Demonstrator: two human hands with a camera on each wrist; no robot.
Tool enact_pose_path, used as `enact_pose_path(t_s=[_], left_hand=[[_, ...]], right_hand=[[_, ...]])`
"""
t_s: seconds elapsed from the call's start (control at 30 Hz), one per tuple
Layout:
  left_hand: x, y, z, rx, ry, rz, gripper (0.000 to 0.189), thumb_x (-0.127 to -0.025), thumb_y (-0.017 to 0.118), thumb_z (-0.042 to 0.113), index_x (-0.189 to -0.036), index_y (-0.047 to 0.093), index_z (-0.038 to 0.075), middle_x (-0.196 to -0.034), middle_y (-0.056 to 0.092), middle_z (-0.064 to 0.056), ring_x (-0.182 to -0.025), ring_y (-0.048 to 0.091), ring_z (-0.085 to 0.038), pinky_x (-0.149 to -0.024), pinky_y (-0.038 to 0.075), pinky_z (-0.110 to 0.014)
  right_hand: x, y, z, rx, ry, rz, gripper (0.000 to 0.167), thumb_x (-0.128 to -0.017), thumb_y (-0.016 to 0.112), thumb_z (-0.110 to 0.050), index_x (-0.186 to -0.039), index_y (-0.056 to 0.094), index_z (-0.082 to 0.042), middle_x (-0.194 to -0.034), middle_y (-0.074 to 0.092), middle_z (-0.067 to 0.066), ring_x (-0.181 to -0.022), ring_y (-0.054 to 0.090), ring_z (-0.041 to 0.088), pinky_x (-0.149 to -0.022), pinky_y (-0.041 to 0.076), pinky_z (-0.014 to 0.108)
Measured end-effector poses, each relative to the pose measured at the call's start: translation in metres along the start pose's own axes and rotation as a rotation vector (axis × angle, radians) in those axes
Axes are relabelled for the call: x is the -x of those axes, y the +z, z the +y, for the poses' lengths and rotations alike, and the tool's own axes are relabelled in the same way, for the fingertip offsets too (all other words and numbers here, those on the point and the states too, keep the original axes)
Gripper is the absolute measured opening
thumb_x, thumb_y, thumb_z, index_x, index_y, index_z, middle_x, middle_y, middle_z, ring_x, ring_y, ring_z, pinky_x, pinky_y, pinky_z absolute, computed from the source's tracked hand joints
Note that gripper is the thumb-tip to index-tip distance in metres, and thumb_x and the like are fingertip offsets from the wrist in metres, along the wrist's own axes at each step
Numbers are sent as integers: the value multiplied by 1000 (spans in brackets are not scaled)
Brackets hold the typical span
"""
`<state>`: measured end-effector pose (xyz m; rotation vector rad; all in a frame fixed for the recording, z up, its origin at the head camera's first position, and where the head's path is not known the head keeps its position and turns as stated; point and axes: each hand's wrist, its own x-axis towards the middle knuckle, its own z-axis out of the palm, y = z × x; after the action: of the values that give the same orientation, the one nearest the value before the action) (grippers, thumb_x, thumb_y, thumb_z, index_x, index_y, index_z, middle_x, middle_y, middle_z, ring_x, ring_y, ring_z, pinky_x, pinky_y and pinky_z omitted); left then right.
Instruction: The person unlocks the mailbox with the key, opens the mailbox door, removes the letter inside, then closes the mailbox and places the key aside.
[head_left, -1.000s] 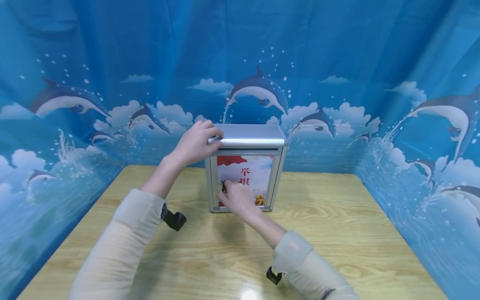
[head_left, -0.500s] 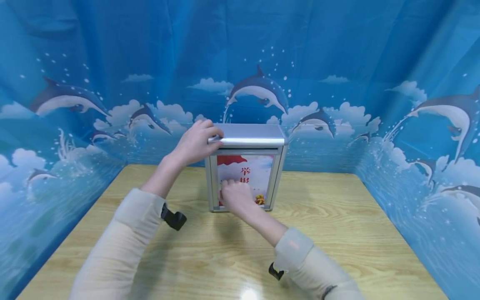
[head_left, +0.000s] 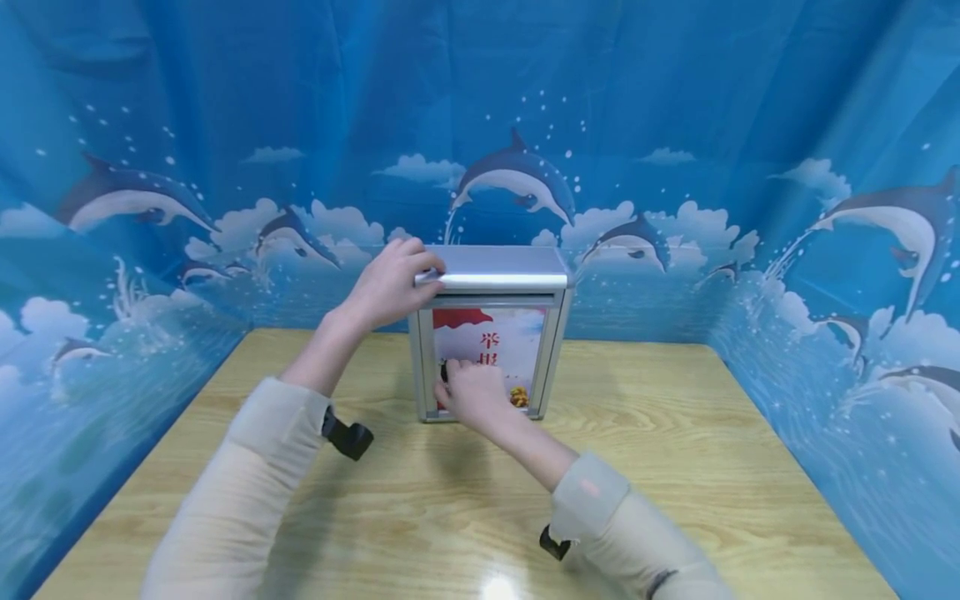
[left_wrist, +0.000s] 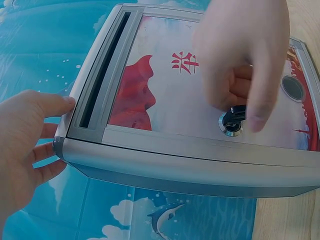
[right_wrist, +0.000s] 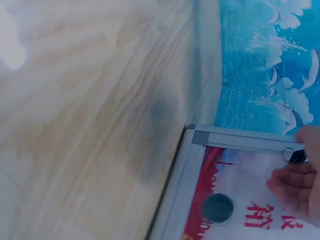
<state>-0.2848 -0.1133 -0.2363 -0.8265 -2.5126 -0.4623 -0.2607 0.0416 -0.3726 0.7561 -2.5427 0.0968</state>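
Observation:
An upright silver metal suggestion box (head_left: 557, 350) with a printed front and red characters stands on the table. My left hand (head_left: 393, 283) grips its upper left corner, thumb on the front edge and fingers round the side, as the left wrist view shows. On the front panel sits a round silver lock (left_wrist: 230, 129) with a black-headed key (left_wrist: 236, 115) in it. My right hand (head_left: 474, 392) pinches that key between thumb and curled fingers. In the right wrist view the right hand (right_wrist: 300, 190) shows at the edge, partly cut off, by the black key head (right_wrist: 297, 156).
A narrow slot (left_wrist: 105, 70) runs along the top of the box's front. A dark round spot (left_wrist: 293, 88) lies lower on the panel. The wood-grain table (head_left: 660, 467) meets a blue dolphin-print curtain (head_left: 645, 125) behind and at both sides.
My right hand turns slightly at the lock; the black key head, hidden half a second ago, shows again. The left hand stays at the box corner, and the box has not visibly moved.

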Motion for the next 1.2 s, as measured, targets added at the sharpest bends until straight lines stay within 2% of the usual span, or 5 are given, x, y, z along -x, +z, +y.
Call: enact_pose_path(t_s=[0.2,0.33,0.4,0.7,1.2], left_hand=[[0,1,0,10,1,8,19,-89,62,16,-104,67,5,-96,56,-9,-91,47,-25,-79,42,-40],[0,2,-1,15,7,11,19,-89,62,16,-104,67,5,-96,56,-9,-91,47,-25,-79,42,-40],[0,2,-1,17,11,12,19,-90,62,16,-104,67,5,-96,57,-10,-91,47,-25,-79,42,-40],[-1,0,0,14,12,2,18,-89,62,17,-103,67,5,-97,57,-10,-91,48,-25,-79,42,-40],[-1,-3,2,12,2,-31,17,-91,59,14,-104,67,6,-97,56,-10,-89,47,-25,-77,41,-40]], right_hand=[[3,5,3,-479,252,-105,41,-94,47,-45,-70,57,-13,-53,50,-3,-44,44,10,-41,33,25],[4,9,2,-892,434,-134,43,-96,45,-40,-79,63,-5,-63,61,11,-47,47,11,-45,39,26],[4,10,2,-1007,497,-141,44,-95,47,-38,-82,64,-1,-69,63,17,-47,49,12,-45,41,26],[5,11,1,-1064,532,-151,38,-94,51,-34,-82,65,0,-71,64,20,-63,62,36,-46,44,25],[16,-1,5,-923,411,-217,39,-94,48,-38,-83,65,-5,-63,61,5,-58,62,27,-45,44,27]])
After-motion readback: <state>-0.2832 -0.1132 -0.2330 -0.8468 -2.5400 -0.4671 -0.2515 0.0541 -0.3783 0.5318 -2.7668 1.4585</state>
